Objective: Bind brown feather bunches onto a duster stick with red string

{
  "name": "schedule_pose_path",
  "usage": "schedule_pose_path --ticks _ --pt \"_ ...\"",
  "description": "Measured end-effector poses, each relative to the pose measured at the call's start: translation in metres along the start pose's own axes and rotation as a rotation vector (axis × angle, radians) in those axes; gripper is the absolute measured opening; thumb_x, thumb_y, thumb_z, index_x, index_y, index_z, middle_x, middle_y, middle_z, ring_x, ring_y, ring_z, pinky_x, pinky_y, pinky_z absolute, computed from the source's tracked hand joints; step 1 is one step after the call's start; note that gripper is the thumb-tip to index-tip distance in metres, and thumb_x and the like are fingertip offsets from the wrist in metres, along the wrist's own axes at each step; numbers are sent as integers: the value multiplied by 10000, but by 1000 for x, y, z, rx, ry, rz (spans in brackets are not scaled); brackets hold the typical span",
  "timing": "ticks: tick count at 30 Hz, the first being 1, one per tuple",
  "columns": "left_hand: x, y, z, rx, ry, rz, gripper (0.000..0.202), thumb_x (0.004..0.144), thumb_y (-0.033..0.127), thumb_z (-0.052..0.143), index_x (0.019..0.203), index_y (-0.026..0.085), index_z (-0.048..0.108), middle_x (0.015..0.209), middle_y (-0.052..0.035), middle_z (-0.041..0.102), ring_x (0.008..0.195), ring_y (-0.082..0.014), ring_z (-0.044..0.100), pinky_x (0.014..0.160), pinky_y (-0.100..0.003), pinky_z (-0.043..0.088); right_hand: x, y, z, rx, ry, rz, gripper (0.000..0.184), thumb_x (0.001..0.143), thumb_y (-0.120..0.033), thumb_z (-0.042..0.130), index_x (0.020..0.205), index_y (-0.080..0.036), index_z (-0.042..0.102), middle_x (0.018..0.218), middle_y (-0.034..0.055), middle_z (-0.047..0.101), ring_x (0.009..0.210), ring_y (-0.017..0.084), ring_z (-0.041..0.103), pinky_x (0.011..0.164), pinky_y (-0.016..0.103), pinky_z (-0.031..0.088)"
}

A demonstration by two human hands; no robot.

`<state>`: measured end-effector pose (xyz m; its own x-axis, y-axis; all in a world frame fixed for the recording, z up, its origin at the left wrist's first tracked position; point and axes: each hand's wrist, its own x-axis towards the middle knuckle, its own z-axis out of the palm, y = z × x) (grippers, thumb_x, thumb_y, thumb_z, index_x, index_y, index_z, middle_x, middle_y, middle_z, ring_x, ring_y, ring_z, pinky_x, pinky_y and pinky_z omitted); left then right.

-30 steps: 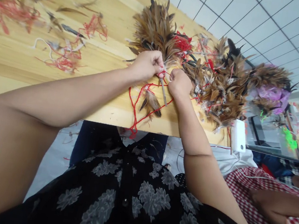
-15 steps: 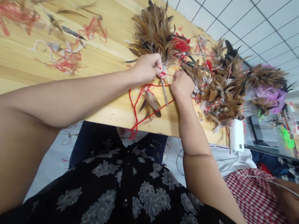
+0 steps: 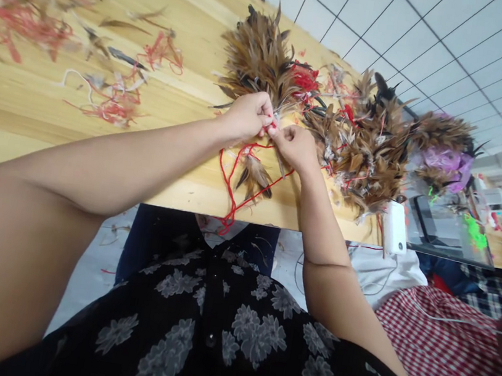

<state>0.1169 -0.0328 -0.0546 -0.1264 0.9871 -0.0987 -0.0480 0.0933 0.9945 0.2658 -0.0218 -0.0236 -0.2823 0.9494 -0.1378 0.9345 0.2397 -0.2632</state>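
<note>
The feather bundle (image 3: 261,55) lies on the bench (image 3: 184,194), its brown plumes fanned away from the person and its narrow, gathered end at the hands. The left hand (image 3: 248,115) has thumb and fingers drawn into a narrow pinch on the red string (image 3: 231,209) beside that gathered end. The right hand (image 3: 299,148) meets it, thumb and forefinger curled to a small pinch on the string too, though the tips partly hide what they grip. A thin stick (image 3: 282,166) shows below the fingers; whether it joins the bundle cannot be told. Loops of string trail toward the bench edge, around a small feather tuft (image 3: 255,179).

The bundle should be light and springy, its vanes soft and easily bent or stripped, so the safest hold is likely the firm base where the quills come together, not the plumes. The string looks limp and thin; it will probably carry tension well but slip unless pinched close to the wrap, with the loose loops kept clear of the tuft
</note>
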Motion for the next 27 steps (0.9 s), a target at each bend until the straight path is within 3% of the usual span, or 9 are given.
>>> schedule_pose_path --ticks 2,4,6,11,16,21,27 --pt "1 -1 0 -14 -1 1 300 869 -89 619 760 181 545 701 -8 655 613 -120 583 699 -256 467 1 -3 1 -14 -23 -28 409 965 -536 647 1112 -164 733 1071 99 790 986 246 699 882 333 533" --pt "2 -2 0 -10 1 -1 301 876 -80 638 765 181 539 697 -3 646 639 -127 608 707 -257 466 2 -5 2 -62 -31 -7 351 952 -462 681 1149 -174 726 1119 108 794 1038 267 707 917 354 538" --pt "2 -2 0 -4 9 1 300 893 -55 655 771 185 524 702 2 647 688 -138 641 718 -262 477 3 -8 2 -126 -19 46 303 993 -383 628 1189 -175 729 1196 142 793 1132 306 717 970 392 545" --pt "2 2 -4 -40 3 19 292 909 -30 645 800 195 493 840 -15 735 821 -148 711 712 -252 493 0 -12 5 -239 -11 132 401 1062 -308 504 1360 -98 671 1402 254 717 1300 360 703 1062 452 552" --pt "1 7 -12 96 6 114 296 930 -46 568 773 197 505 927 -28 761 678 -113 661 628 -249 441 -2 -12 7 -219 -4 125 430 1080 -271 455 1423 -63 611 1430 273 698 1329 348 695 1098 456 547" --pt "0 7 -12 138 -51 105 300 911 -53 579 777 207 516 704 13 685 716 -147 706 679 -248 437 0 -10 7 -212 -6 153 455 1095 -264 420 1450 -55 614 1465 271 677 1346 355 692 1112 464 545" --pt "-1 7 -4 57 5 -14 317 799 -99 561 685 191 503 544 27 535 517 -127 468 581 -270 286 4 -4 14 -257 55 147 450 1082 -238 407 1431 -75 640 1417 275 697 1294 355 719 1056 470 576"
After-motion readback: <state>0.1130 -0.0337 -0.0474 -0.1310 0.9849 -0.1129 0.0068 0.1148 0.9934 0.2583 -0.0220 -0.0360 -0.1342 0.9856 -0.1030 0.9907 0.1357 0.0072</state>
